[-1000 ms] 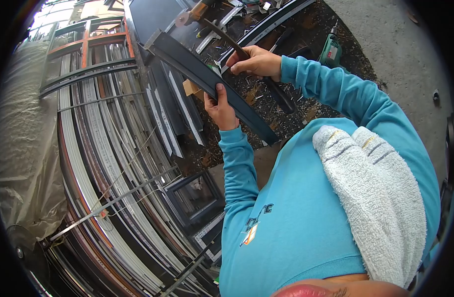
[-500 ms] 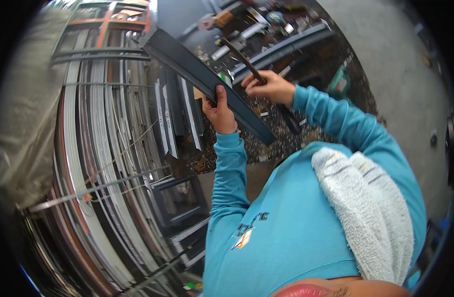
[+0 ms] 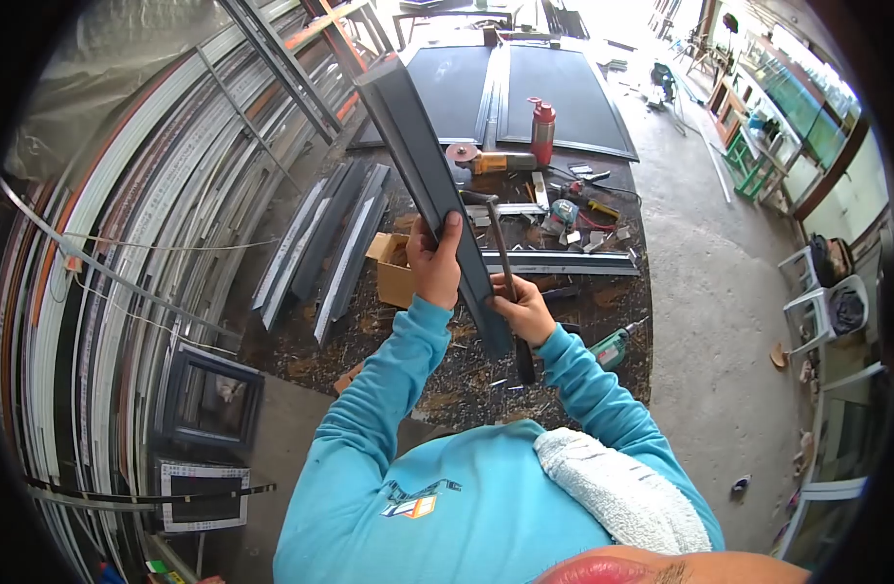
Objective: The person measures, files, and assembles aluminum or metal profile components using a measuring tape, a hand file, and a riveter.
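Note:
A long dark grey metal profile slants across the middle of the view above the workbench, its far end raised. My left hand is wrapped round it at mid-length, thumb on top. Near the profile's lower end, my right hand closes on a dark hammer by its handle; the hammer's head points away from me. The fingers of my right hand also lie close against the profile's edge, and whether they press on it cannot be made out.
On the speckled workbench are an open cardboard box, grey profiles, an angle grinder, a red bottle and a green drill. Dark framed panels lie beyond. Long profiles fill the left rack.
The camera view has tilted up and shows more of the workshop. My right hand has come closer to the profile's lower end with the hammer. My left hand still holds the profile.

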Demonstrator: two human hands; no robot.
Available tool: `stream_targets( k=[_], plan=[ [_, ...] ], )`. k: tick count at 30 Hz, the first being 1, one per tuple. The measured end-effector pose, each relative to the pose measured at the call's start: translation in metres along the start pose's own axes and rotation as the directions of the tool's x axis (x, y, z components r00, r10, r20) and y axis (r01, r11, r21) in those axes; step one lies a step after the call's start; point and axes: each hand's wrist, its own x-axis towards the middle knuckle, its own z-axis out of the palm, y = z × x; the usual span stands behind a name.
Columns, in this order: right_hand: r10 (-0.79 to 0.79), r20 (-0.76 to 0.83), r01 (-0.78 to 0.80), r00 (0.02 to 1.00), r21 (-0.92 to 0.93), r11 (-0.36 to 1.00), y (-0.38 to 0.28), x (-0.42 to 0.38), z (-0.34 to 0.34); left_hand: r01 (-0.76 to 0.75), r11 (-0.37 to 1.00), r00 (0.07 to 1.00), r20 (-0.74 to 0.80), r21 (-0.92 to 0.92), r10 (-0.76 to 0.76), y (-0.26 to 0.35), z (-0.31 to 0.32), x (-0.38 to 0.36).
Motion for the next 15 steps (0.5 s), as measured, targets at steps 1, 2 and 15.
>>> stream_targets(
  k=[1,2,15],
  plan=[
    [0.009,0.005,-0.009,1.000,-0.007,1.000,0.004,0.000,-0.002,-0.006,1.000,1.000,0.009,0.006,0.006,-0.002,0.000,-0.001],
    [0.020,0.008,-0.020,1.000,-0.012,1.000,0.006,0.001,-0.004,-0.010,1.000,1.000,0.018,0.013,0.010,-0.002,0.000,-0.002],
    [0.061,0.047,-0.061,0.997,-0.002,0.998,0.010,-0.002,0.000,-0.009,0.996,1.000,-0.003,0.084,0.010,-0.003,-0.014,-0.005]
  ],
)
